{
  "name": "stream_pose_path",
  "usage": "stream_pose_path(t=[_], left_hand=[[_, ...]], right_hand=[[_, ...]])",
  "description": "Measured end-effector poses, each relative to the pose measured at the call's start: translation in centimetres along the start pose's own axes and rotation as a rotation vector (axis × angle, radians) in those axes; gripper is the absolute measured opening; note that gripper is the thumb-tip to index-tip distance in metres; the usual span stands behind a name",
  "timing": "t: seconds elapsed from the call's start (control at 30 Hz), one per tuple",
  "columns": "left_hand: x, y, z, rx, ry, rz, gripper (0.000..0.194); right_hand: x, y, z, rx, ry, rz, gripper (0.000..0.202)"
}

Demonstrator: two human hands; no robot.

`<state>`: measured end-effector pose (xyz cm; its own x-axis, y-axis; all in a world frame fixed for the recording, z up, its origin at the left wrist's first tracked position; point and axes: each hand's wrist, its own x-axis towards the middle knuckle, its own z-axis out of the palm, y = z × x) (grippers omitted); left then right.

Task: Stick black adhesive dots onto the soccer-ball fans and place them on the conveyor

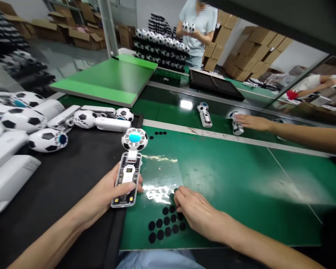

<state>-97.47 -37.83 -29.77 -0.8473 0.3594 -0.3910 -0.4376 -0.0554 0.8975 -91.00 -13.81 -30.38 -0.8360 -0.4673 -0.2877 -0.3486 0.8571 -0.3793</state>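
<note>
My left hand (120, 185) is wrapped round a handheld device (127, 181) with a clear-fronted body, a small display and a football-patterned round head with a blue centre. The device is held upright over the edge between the black tray and the green table. To its right, my right hand (186, 203) has its fingers pinched together at a clear plastic sheet (164, 170); a dark bit shows at the fingertips, too small to name. Rows of black round dots (167, 221) lie on the sheet's near part, beside and partly under my right hand.
Football-headed devices fill the black tray (81, 179) at the left. A green board (109, 78) lies beyond it. More devices (204, 115) lie on the belt, where another person's hand (252, 122) touches one. A person (198, 30) stands behind, holding two footballs.
</note>
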Motion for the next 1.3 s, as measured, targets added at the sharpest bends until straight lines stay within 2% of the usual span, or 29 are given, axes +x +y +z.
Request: stream_pose_path(t=[0.07, 0.13, 0.23, 0.33, 0.4, 0.5, 0.6, 0.7, 0.83, 1.03, 1.1, 1.3], left_hand=[[0.1, 0.0, -0.2, 0.014, 0.015, -0.026, 0.044], [0.1, -0.1, -0.4, 0.004, -0.002, -0.044, 0.046], [0.1, -0.2, -0.6, -0.062, -0.058, -0.055, 0.049], [0.3, -0.2, -0.2, -0.12, -0.12, -0.079, 0.052], [0.5, -0.3, 0.4, -0.15, -0.15, -0.073, 0.056], [0.8, -0.4, 1.8, -0.174, -0.18, -0.046, 0.061], [0.9, -0.6, 2.8, -0.163, -0.196, -0.063, 0.053], [1.0, -0.9, 3.3, -0.162, -0.218, -0.077, 0.048], [1.1, -1.4, 3.2, -0.193, -0.176, -0.01, 0.05], [1.6, -2.4, 3.0, -0.198, -0.192, 0.058, 0.065], [1.7, -2.6, 3.0, -0.212, -0.195, 0.065, 0.069], [1.7, -2.5, 3.1, -0.269, -0.197, 0.104, 0.068]], right_hand=[[0.0, 0.2, -0.2, 0.04, -0.003, 0.0, 0.02], [0.1, 0.6, -0.2, 0.189, 0.049, 0.03, 0.017], [0.4, 1.7, 0.1, 0.592, 0.135, 0.155, 0.012], [1.2, 2.7, -0.1, 1.036, 0.164, 0.241, 0.004], [1.9, 2.9, -0.9, 1.228, 0.187, 0.238, 0.012], [3.2, 2.3, -2.9, 1.344, 0.226, 0.205, 0.023], [4.4, 1.1, -5.1, 1.28, 0.252, 0.142, 0.017], [5.6, -0.1, -6.1, 1.202, 0.268, 0.064, 0.014], [6.5, -1.4, -5.8, 1.102, 0.297, 0.028, 0.007], [6.5, -3.0, -5.5, 0.591, 0.368, -0.088, 0.018], [6.3, -3.3, -5.4, 0.483, 0.378, -0.111, 0.019], [6.4, -3.4, -4.7, 0.395, 0.416, -0.116, 0.017]])
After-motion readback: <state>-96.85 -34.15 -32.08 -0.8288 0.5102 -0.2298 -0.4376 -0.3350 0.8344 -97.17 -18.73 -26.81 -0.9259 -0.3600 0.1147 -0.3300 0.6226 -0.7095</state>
